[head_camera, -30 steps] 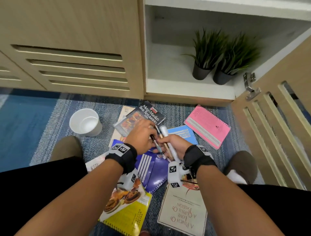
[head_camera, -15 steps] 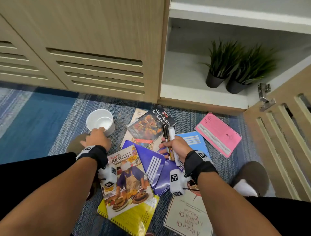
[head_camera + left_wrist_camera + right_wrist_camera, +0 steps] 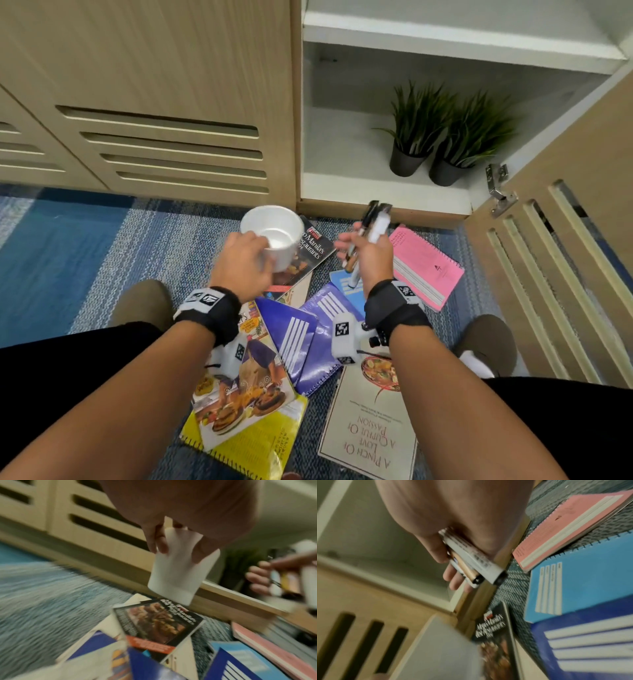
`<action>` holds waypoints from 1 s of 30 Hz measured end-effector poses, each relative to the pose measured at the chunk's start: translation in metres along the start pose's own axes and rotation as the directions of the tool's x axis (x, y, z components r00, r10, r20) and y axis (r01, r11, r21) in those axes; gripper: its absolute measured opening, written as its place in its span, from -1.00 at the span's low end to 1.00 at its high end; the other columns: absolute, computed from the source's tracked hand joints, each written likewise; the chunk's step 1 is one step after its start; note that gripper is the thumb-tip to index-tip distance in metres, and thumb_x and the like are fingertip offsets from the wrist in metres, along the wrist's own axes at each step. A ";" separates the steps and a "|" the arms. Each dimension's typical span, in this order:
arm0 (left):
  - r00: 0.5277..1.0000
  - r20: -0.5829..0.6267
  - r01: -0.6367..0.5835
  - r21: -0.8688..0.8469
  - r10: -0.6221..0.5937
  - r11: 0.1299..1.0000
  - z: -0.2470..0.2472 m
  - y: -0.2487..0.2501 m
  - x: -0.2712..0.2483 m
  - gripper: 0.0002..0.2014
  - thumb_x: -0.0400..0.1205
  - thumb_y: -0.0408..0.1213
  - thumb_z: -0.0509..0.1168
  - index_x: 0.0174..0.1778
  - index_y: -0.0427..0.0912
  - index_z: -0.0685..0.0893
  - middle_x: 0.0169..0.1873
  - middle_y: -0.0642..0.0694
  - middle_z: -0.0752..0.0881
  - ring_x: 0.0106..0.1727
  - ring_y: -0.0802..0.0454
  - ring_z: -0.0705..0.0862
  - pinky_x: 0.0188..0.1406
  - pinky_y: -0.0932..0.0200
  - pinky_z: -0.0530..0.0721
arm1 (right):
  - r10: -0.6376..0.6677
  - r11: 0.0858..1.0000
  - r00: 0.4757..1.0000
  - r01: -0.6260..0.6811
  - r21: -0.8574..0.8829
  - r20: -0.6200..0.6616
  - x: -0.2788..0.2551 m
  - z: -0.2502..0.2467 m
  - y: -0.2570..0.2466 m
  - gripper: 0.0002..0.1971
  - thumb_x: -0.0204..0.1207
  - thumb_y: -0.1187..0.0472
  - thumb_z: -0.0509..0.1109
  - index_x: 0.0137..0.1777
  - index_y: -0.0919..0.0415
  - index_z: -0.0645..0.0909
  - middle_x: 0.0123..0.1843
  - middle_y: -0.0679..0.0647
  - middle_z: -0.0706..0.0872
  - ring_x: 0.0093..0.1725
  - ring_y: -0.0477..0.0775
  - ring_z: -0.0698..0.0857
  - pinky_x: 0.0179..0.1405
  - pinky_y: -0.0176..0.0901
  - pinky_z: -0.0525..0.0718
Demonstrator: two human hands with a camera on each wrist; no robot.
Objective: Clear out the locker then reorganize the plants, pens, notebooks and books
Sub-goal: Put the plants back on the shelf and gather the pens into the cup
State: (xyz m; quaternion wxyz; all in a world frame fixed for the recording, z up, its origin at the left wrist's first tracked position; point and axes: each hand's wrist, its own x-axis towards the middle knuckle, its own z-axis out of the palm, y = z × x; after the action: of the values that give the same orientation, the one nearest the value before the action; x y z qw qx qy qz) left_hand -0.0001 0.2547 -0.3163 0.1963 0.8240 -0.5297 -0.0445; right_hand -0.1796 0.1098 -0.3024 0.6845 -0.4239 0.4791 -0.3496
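Observation:
My left hand (image 3: pixel 245 263) grips a white cup (image 3: pixel 274 233) by its side and holds it above the floor, over the black restaurant book (image 3: pixel 313 251); the left wrist view shows the fingers wrapped around the cup (image 3: pixel 178 572). My right hand (image 3: pixel 368 253) holds a bundle of pens (image 3: pixel 371 226) upright just right of the cup; the pens (image 3: pixel 471 562) are white, gold and black. Two potted plants (image 3: pixel 416 130) (image 3: pixel 471 137) stand in the open locker (image 3: pixel 342 192). Books and notebooks lie scattered on the carpet between my knees.
A pink notebook (image 3: pixel 426 265), light blue notebook (image 3: pixel 346 284), purple notebooks (image 3: pixel 308 339), a cookbook on a yellow notebook (image 3: pixel 246 394) and a white book (image 3: pixel 373 431) cover the floor. The open locker door (image 3: pixel 565 257) stands at right. A shut slatted cabinet (image 3: pixel 154 120) is at left.
My left hand reached left to the white cup, gripped it and lifted it rightward toward the pens. My right hand raised the pen bundle up and forward.

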 end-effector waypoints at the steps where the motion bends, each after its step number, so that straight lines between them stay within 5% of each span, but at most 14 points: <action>1: 0.996 0.038 -0.085 -0.016 0.086 0.996 0.001 0.013 0.002 -0.85 0.51 -0.23 0.36 -0.13 -0.23 0.73 -0.20 -0.15 0.70 -0.06 -0.20 0.58 -0.02 -0.07 0.61 | -0.033 0.998 0.999 0.035 0.059 -0.040 0.002 -0.002 -0.009 -0.86 0.67 0.47 0.20 0.12 0.28 0.51 -0.12 0.30 0.71 -0.18 0.24 0.76 -0.28 -0.01 0.71; 5: 0.918 0.224 -0.322 -0.066 0.328 0.945 0.019 0.059 -0.004 -0.92 0.43 -0.24 0.40 -0.23 -0.15 0.74 -0.25 -0.08 0.69 -0.08 -0.12 0.60 0.04 -0.09 0.64 | -0.121 0.982 0.989 0.132 0.132 -0.090 0.002 -0.006 -0.035 -0.84 0.65 0.45 0.24 0.18 0.29 0.47 -0.03 0.37 0.75 -0.07 0.23 0.80 -0.35 -0.06 0.66; 7: 0.880 0.279 -0.374 -0.092 0.385 0.923 0.029 0.076 -0.011 -0.94 0.45 -0.24 0.39 -0.24 -0.14 0.71 -0.26 -0.06 0.65 -0.10 -0.09 0.57 -0.05 -0.05 0.62 | -0.155 0.987 0.985 0.151 -0.045 -0.082 -0.003 -0.008 -0.033 -0.81 0.60 0.38 0.36 0.18 0.27 0.52 -0.05 0.24 0.76 -0.23 -0.10 0.77 -0.46 -0.20 0.63; 9: 0.863 0.284 -0.400 -0.122 0.419 0.908 0.034 0.088 -0.013 -0.93 0.48 -0.23 0.38 -0.23 -0.14 0.70 -0.24 -0.05 0.63 -0.08 -0.08 0.55 -0.07 0.01 0.59 | -0.203 0.924 0.978 0.173 -0.342 -0.054 -0.012 -0.010 -0.025 -0.83 0.62 0.22 0.38 0.16 0.18 0.51 -0.17 0.07 0.69 -0.36 -0.15 0.69 -0.42 -0.25 0.64; 11: 0.861 0.257 -0.412 -0.150 0.438 0.899 0.036 0.096 -0.012 -0.93 0.49 -0.25 0.37 -0.19 -0.15 0.72 -0.21 -0.04 0.64 -0.07 -0.06 0.52 -0.03 0.10 0.52 | -0.202 0.741 0.979 0.170 -0.650 0.025 -0.020 -0.014 -0.011 -0.84 0.68 0.06 0.29 0.17 0.06 0.43 -0.11 0.06 0.69 -0.10 0.12 0.70 -0.08 -0.07 0.63; 13: 0.860 0.249 -0.415 -0.172 0.447 0.894 0.035 0.099 -0.010 -0.94 0.49 -0.30 0.34 -0.19 -0.16 0.72 -0.20 -0.05 0.64 -0.07 -0.04 0.50 -0.02 0.16 0.46 | -0.182 0.512 0.981 0.157 -0.844 0.073 -0.018 -0.019 0.002 -0.66 0.71 0.01 0.20 0.41 0.11 0.41 0.36 0.15 0.64 0.46 0.25 0.48 0.57 0.12 0.29; 14: 0.861 0.249 -0.413 -0.166 0.443 0.895 0.035 0.099 -0.008 -0.95 0.48 -0.31 0.34 -0.20 -0.16 0.71 -0.21 -0.05 0.64 -0.08 -0.04 0.49 -0.03 0.16 0.47 | -0.197 0.437 0.977 0.165 -0.884 0.085 -0.015 -0.021 0.007 -0.54 0.71 -0.02 0.16 0.53 0.15 0.37 0.60 0.14 0.44 0.68 0.19 0.22 0.71 0.21 -0.03; 16: 0.876 0.241 -0.397 -0.132 0.417 0.908 0.033 0.097 -0.006 -0.98 0.49 -0.30 0.36 -0.23 -0.14 0.68 -0.23 -0.04 0.62 -0.08 -0.03 0.49 -0.07 0.12 0.54 | -0.253 0.390 0.965 0.171 -0.905 0.074 -0.006 -0.024 0.012 -0.46 0.68 -0.06 0.15 0.60 0.14 0.33 0.73 0.04 0.22 0.76 0.11 -0.05 0.68 0.33 -0.20; 18: 0.895 0.218 -0.372 -0.120 0.389 0.921 0.030 0.094 -0.003 -0.96 0.51 -0.26 0.39 -0.18 -0.13 0.70 -0.22 -0.02 0.62 -0.06 -0.02 0.50 -0.10 0.09 0.57 | -0.258 0.492 0.966 0.159 -0.856 0.031 0.004 -0.029 0.016 -0.48 0.62 -0.05 0.26 0.52 0.11 0.37 0.60 0.13 0.43 0.68 0.23 0.22 0.66 0.42 0.09; 20: 0.904 0.194 -0.366 -0.109 0.381 0.924 0.028 0.091 0.000 -0.92 0.53 -0.23 0.41 -0.10 -0.12 0.73 -0.20 -0.01 0.63 -0.05 -0.02 0.52 -0.09 0.09 0.57 | -0.246 0.652 0.969 0.149 -0.743 -0.021 0.008 -0.034 0.017 -0.47 0.50 -0.05 0.40 0.41 0.07 0.37 0.27 0.15 0.62 0.33 0.27 0.58 0.38 0.32 0.55; 21: 0.905 0.186 -0.370 -0.099 0.383 0.924 0.027 0.090 0.002 -0.90 0.54 -0.22 0.41 -0.07 -0.12 0.74 -0.18 0.00 0.64 -0.04 -0.02 0.52 -0.07 0.09 0.57 | -0.238 0.701 0.971 0.149 -0.697 -0.031 0.006 -0.034 0.015 -0.43 0.46 -0.05 0.45 0.41 0.04 0.34 0.19 0.13 0.63 0.21 0.23 0.62 0.27 0.24 0.63; 23: 0.905 0.171 -0.381 -0.078 0.389 0.921 0.023 0.086 0.009 -0.89 0.56 -0.18 0.40 -0.06 -0.11 0.74 -0.16 0.00 0.65 -0.03 -0.02 0.53 -0.06 0.08 0.59 | -0.259 0.722 0.966 0.179 -0.668 -0.020 0.005 -0.034 0.012 -0.26 0.42 -0.10 0.47 0.54 0.02 0.25 0.37 0.13 0.58 0.38 0.20 0.54 0.42 0.17 0.55; 26: 0.906 0.158 -0.396 -0.016 0.394 0.918 0.016 0.082 0.028 -0.91 0.59 -0.16 0.40 -0.08 -0.08 0.72 -0.16 0.00 0.68 -0.06 -0.04 0.60 -0.11 0.00 0.66 | -0.490 0.527 0.872 0.308 -0.792 0.012 0.004 -0.029 -0.004 -0.21 0.51 -0.10 0.39 0.67 0.09 0.15 0.64 0.12 0.32 0.62 0.15 0.27 0.56 0.05 0.30; 30: 0.906 0.139 -0.409 0.050 0.399 0.911 0.006 0.081 0.067 -0.91 0.59 -0.20 0.41 -0.13 -0.13 0.72 -0.24 -0.08 0.70 -0.18 -0.17 0.67 -0.18 -0.04 0.66 | -0.647 0.254 0.714 0.533 -0.807 0.267 0.013 -0.016 -0.034 -0.68 0.50 0.15 0.22 0.23 0.13 0.60 0.20 0.10 0.55 0.10 0.09 0.58 0.04 -0.01 0.65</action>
State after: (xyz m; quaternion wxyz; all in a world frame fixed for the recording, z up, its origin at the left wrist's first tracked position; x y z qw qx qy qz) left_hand -0.0418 0.1644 -0.2827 0.1354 0.6990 -0.7014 -0.0339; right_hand -0.1930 0.0816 -0.2790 0.1766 -0.8237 0.4295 -0.3254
